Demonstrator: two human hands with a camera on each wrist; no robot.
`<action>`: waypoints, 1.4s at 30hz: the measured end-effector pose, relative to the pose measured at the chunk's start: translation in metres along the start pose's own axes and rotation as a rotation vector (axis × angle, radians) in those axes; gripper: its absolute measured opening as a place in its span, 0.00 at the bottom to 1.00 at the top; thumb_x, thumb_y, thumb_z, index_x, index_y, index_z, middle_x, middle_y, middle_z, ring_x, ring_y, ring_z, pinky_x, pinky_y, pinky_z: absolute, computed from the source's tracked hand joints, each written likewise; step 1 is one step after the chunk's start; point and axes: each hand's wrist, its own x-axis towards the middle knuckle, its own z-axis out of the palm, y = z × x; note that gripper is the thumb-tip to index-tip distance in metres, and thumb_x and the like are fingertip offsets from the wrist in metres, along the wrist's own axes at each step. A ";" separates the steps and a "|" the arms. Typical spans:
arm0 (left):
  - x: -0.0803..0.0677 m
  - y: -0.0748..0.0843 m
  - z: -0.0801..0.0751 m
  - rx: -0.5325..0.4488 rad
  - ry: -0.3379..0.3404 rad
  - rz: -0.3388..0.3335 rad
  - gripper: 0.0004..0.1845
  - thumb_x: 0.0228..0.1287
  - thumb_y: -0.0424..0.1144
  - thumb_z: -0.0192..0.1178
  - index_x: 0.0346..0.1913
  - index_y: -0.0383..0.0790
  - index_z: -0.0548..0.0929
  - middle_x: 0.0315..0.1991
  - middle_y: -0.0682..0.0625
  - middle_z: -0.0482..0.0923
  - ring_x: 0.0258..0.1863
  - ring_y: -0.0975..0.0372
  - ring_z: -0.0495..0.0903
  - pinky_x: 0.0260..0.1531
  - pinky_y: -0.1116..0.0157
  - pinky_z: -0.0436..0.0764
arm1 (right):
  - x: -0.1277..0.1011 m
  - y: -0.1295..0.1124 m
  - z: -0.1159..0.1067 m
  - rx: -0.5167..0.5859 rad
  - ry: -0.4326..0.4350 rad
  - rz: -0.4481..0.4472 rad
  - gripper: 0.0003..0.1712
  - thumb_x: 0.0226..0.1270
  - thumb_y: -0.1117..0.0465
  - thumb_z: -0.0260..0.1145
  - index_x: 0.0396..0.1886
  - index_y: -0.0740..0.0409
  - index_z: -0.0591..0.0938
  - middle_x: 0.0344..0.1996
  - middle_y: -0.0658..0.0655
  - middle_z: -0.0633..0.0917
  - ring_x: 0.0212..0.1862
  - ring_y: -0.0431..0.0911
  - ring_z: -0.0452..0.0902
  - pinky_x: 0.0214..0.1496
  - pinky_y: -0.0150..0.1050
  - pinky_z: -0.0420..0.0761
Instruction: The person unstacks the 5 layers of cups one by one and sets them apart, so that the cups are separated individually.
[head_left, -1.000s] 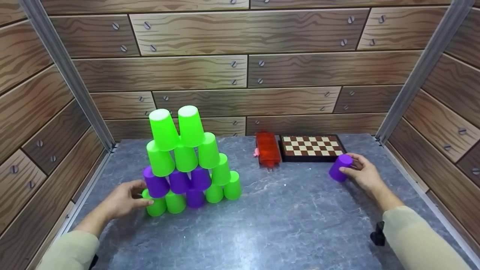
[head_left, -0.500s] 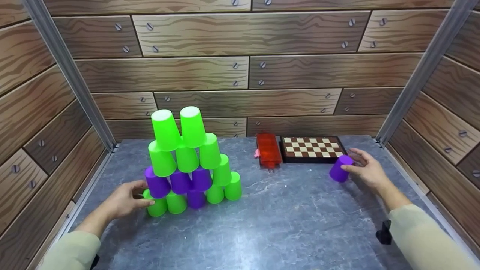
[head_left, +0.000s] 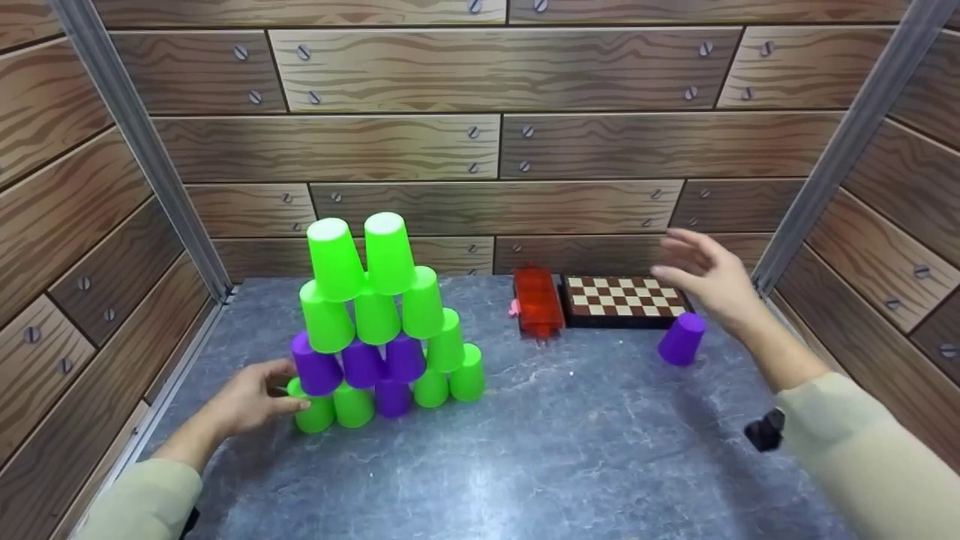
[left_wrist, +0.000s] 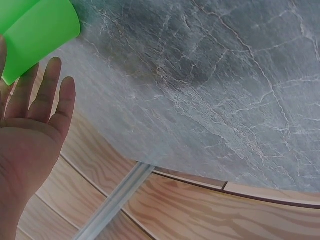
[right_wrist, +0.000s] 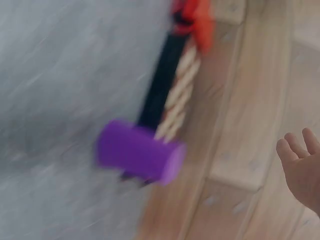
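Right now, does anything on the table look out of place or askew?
One purple cup stands alone, upside down, by the chessboard, far from the cup pyramid. The pyramid's top green cups lean. Right hand hovers open above.

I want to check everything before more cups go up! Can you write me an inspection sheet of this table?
Surface: grey marbled table.
Job's things: cup pyramid of green and purple upside-down cups; lone purple cup upside down, standing free.
Clutter: chessboard, red plastic box at the back.
Hands: left hand touches the pyramid's bottom-left green cup; right hand raised, fingers spread, holding nothing.
Cables: nothing seen.
Surroundings: wood-plank walls, metal corner posts.
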 end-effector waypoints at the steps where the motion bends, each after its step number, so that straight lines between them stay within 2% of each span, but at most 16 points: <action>1: 0.000 0.000 0.000 0.000 -0.001 -0.002 0.24 0.64 0.38 0.78 0.60 0.33 0.84 0.53 0.40 0.87 0.55 0.44 0.85 0.54 0.48 0.87 | 0.003 -0.011 0.007 0.025 -0.009 -0.019 0.41 0.70 0.60 0.77 0.79 0.53 0.71 0.72 0.63 0.77 0.67 0.47 0.79 0.61 0.29 0.82; 5: 0.001 -0.001 0.001 -0.002 -0.007 -0.003 0.25 0.63 0.38 0.78 0.60 0.33 0.84 0.53 0.40 0.86 0.55 0.43 0.85 0.54 0.47 0.87 | 0.014 -0.053 0.040 0.116 -0.054 -0.100 0.39 0.69 0.65 0.77 0.77 0.56 0.73 0.68 0.62 0.81 0.62 0.44 0.82 0.62 0.34 0.84; 11: 0.001 -0.001 0.002 -0.012 -0.013 -0.010 0.25 0.64 0.38 0.77 0.61 0.33 0.83 0.54 0.40 0.86 0.56 0.42 0.85 0.55 0.48 0.87 | 0.027 -0.110 0.092 0.184 -0.165 -0.191 0.37 0.67 0.64 0.78 0.74 0.54 0.76 0.66 0.60 0.82 0.65 0.52 0.81 0.65 0.41 0.84; 14: 0.000 -0.002 0.003 -0.016 -0.008 -0.021 0.26 0.64 0.38 0.77 0.61 0.33 0.83 0.54 0.40 0.86 0.57 0.42 0.85 0.54 0.48 0.87 | 0.031 -0.134 0.118 0.196 -0.220 -0.223 0.36 0.66 0.62 0.79 0.73 0.52 0.78 0.66 0.59 0.83 0.66 0.53 0.80 0.66 0.44 0.83; 20: -0.001 -0.003 0.003 -0.018 -0.005 -0.028 0.25 0.63 0.37 0.78 0.60 0.33 0.83 0.53 0.40 0.86 0.55 0.43 0.85 0.53 0.49 0.88 | 0.036 -0.170 0.167 0.232 -0.277 -0.304 0.34 0.64 0.65 0.80 0.70 0.55 0.80 0.61 0.57 0.86 0.64 0.50 0.82 0.65 0.46 0.84; 25: 0.000 -0.003 0.002 -0.009 -0.005 -0.026 0.26 0.63 0.37 0.78 0.61 0.32 0.83 0.53 0.39 0.86 0.54 0.42 0.85 0.52 0.49 0.88 | 0.039 -0.188 0.199 0.240 -0.300 -0.346 0.33 0.63 0.65 0.80 0.68 0.58 0.81 0.59 0.57 0.87 0.62 0.50 0.84 0.66 0.46 0.83; 31: 0.001 -0.004 0.000 -0.006 -0.003 -0.025 0.25 0.63 0.37 0.78 0.61 0.33 0.83 0.53 0.39 0.86 0.55 0.42 0.85 0.51 0.49 0.89 | 0.040 -0.199 0.226 0.235 -0.334 -0.330 0.34 0.65 0.65 0.79 0.70 0.59 0.80 0.61 0.58 0.86 0.64 0.51 0.82 0.67 0.46 0.82; 37: 0.000 -0.001 0.001 -0.017 -0.006 -0.026 0.25 0.63 0.36 0.78 0.60 0.33 0.83 0.53 0.39 0.86 0.56 0.41 0.85 0.51 0.50 0.89 | 0.040 -0.202 0.241 0.222 -0.358 -0.309 0.34 0.66 0.63 0.78 0.72 0.56 0.79 0.64 0.57 0.84 0.66 0.48 0.80 0.66 0.45 0.83; 42: 0.000 0.001 0.000 -0.011 -0.013 -0.015 0.28 0.63 0.36 0.78 0.63 0.30 0.81 0.54 0.38 0.86 0.56 0.41 0.84 0.53 0.49 0.88 | 0.040 -0.200 0.248 0.250 -0.370 -0.284 0.35 0.67 0.64 0.78 0.73 0.56 0.78 0.66 0.59 0.82 0.67 0.48 0.79 0.59 0.45 0.87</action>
